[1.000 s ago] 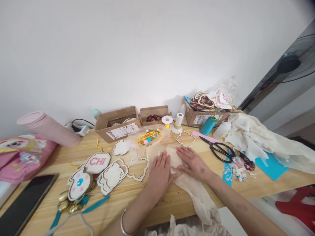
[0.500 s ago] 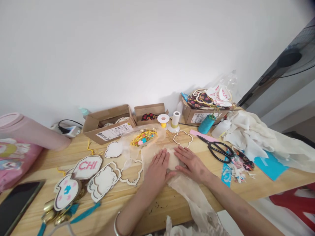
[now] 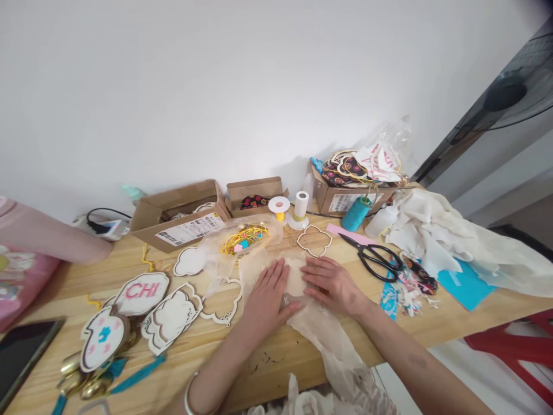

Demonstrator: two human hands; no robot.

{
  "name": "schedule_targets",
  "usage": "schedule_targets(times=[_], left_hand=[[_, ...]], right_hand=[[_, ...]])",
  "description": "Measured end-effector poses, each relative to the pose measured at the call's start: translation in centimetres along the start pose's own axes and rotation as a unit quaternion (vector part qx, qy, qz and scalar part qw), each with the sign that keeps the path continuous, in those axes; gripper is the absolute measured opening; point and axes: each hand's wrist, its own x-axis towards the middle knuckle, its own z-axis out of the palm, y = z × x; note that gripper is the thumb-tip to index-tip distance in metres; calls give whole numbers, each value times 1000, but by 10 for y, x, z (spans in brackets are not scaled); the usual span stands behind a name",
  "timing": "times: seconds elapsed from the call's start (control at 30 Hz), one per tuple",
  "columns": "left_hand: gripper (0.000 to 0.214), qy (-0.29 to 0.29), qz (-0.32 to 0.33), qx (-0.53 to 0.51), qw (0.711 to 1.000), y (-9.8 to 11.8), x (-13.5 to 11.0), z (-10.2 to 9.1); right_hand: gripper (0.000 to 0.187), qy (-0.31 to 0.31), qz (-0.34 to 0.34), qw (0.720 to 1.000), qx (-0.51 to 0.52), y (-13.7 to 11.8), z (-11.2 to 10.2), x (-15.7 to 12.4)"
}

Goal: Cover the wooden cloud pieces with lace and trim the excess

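Observation:
Both of my hands lie palm down on a sheer cream fabric (image 3: 319,337) spread over the wooden table. My left hand (image 3: 268,297) presses flat with its fingers stretched out and the thumb pointing right. Across a small gap, my right hand (image 3: 332,283) rests on the fabric, fingers extended to the left. Under the fabric between them shows a pale shape whose outline I cannot make out fully. The fabric trails over the table's front edge. Just beyond my hands lies a scalloped wooden frame (image 3: 298,242).
Black scissors (image 3: 380,260), a teal thread cone (image 3: 356,213) and fabric scraps (image 3: 408,294) lie to the right. At the left are cloud-shaped pieces (image 3: 170,317), a CHI plaque (image 3: 142,293), brass bells (image 3: 88,380) and a phone (image 3: 28,357). Cardboard boxes (image 3: 185,230) stand by the wall.
The view has shifted slightly, so the table's things appear further left. My right hand has moved a little away from the left, widening the gap between them.

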Motion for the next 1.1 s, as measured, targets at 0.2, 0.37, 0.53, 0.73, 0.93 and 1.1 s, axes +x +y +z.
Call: schedule_targets(times=[0.2,0.37,0.53,0.73,0.93,1.1], left_hand=[[72,-5,-1,2,1000,0,0,0],[68,-1,3,-3,1000,0,-1,-1],[58,-1,11,2,1000,2,0,-4],[56,-23,4,-17,1000,3,2,-8],[51,-5,-15,-85,996,3,0,-16],[36,81,-57,-151,984,-6,-1,-21]], right_hand=[[11,53,26,998,35,5,-1,-2],[17,122,77,989,30,3,-10,1],[26,54,5,998,-6,-2,-9,3],[26,-17,55,998,-39,7,3,-3],[23,41,62,997,1,11,1,-4],[19,114,94,989,14,11,-7,-1]])
